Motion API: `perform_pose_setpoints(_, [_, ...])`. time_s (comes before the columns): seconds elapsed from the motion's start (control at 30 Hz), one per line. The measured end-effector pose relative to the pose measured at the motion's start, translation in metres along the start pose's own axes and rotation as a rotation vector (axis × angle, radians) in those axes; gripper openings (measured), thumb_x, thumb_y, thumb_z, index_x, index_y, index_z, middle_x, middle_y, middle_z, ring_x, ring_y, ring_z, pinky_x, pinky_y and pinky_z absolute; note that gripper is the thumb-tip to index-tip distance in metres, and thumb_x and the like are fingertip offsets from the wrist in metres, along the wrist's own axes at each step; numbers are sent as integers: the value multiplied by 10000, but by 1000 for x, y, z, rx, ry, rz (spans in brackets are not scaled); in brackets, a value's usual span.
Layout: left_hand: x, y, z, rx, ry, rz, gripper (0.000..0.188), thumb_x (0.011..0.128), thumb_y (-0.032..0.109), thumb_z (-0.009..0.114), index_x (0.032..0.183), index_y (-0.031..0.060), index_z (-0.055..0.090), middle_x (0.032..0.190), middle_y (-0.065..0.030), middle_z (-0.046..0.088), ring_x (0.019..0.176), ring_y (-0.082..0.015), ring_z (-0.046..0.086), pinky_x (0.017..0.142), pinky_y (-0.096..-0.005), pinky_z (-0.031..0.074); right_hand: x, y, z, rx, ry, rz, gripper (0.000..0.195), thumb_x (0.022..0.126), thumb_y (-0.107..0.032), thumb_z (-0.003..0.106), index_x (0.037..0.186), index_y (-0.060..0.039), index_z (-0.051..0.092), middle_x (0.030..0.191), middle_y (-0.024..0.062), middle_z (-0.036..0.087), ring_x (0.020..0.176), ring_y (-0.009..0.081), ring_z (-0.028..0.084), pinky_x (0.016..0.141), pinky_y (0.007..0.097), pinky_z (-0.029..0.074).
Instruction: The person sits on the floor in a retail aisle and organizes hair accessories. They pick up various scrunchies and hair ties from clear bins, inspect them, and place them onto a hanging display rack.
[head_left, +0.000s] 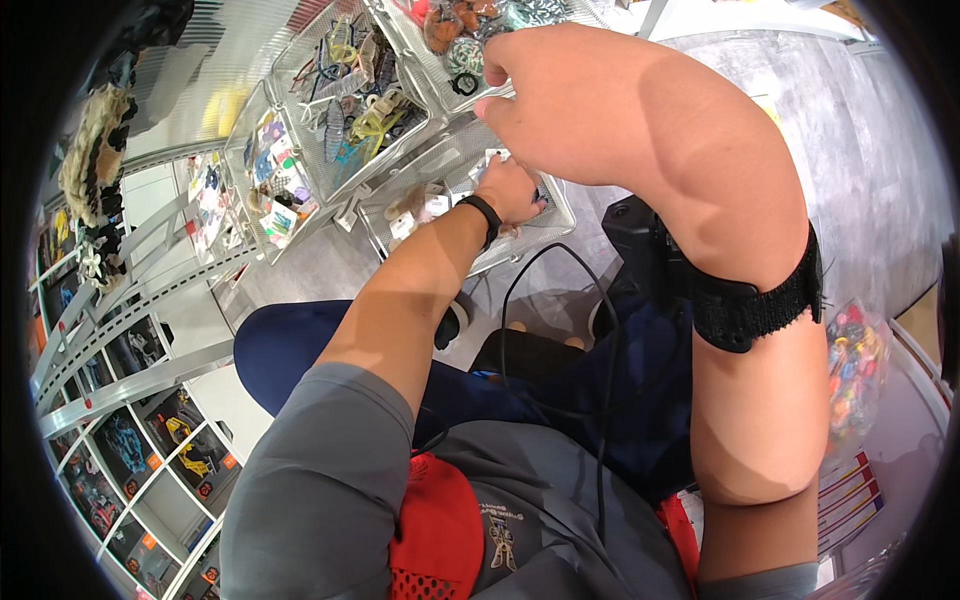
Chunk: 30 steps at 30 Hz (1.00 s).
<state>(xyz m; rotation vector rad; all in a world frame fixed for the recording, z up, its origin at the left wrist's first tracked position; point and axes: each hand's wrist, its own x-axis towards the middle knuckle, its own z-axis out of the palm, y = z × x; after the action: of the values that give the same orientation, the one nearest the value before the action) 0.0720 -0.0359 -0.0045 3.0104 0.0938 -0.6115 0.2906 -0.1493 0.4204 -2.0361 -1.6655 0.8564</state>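
My left hand (510, 191), with a black band at its wrist, reaches into the nearest wire mesh basket (564, 221). Its fingers are among small items on white cards (437, 204); whether they grip one is hidden. Above the far right mesh basket (427, 66) hangs my right hand (555, 101), seen from its back. Its thumb and index finger are apart, with nothing visible between them. A black hair tie (463, 84) lies just left of those fingertips, beside a bagged green-and-white coil (465, 55). The other fingers of this hand are hidden.
Another mesh basket holds hair claw clips (367, 124), and carded accessories (276, 176) fill one at left. A black cable (504, 315) loops over my lap from the device (634, 229) strapped to my right forearm. Shelves (142, 420) stand left; a bag of colourful items (855, 375) hangs right.
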Motion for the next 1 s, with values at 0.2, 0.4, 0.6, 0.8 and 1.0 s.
perform_pose_setpoints(0.2, [14, 17, -10, 173, -87, 92, 310, 876, 285, 716, 1150, 142, 726, 1252, -156, 670, 1340, -248, 515, 931, -432, 426, 1, 6, 7, -41, 31, 34, 364, 1000, -331, 596, 1196, -35, 677, 937, 187, 744, 961, 363, 715, 853, 464, 547])
perform_pose_setpoints(0.4, [5, 13, -50, -58, -140, 80, 217, 867, 213, 724, 1053, 105, 750, 1184, -127, 675, 1198, -271, 625, 913, -428, 515, 9, -13, 6, -103, -26, 213, 381, 1010, -363, 590, 1218, -54, 667, 925, 182, 736, 933, 357, 716, 843, 471, 541])
perform_pose_setpoints(0.6, [-3, -8, -95, -660, -51, -46, 231, 884, 237, 780, 1033, 64, 749, 1111, -111, 720, 1045, -258, 690, 879, -391, 561, 14, 17, 19, -31, 1, 90, 387, 990, -345, 591, 1245, -65, 665, 945, 196, 736, 933, 363, 716, 851, 463, 540])
perform_pose_setpoints(0.8, [-19, -6, -230, -1336, -52, -141, 246, 920, 133, 809, 1096, -17, 726, 961, -51, 765, 886, -104, 686, 802, -302, 548, 17, 34, 17, -41, 65, 68, 385, 944, -279, 603, 1258, -67, 672, 995, 227, 740, 952, 383, 714, 873, 458, 541])
perform_pose_setpoints(1.0, [-56, -18, -307, -1683, 104, -66, 287, 946, 120, 793, 1171, -23, 687, 1036, -79, 762, 939, -155, 739, 796, -323, 638, 16, 20, 11, -134, -38, 230, 350, 880, -210, 686, 1168, -13, 713, 1019, 253, 736, 991, 422, 716, 845, 462, 567])
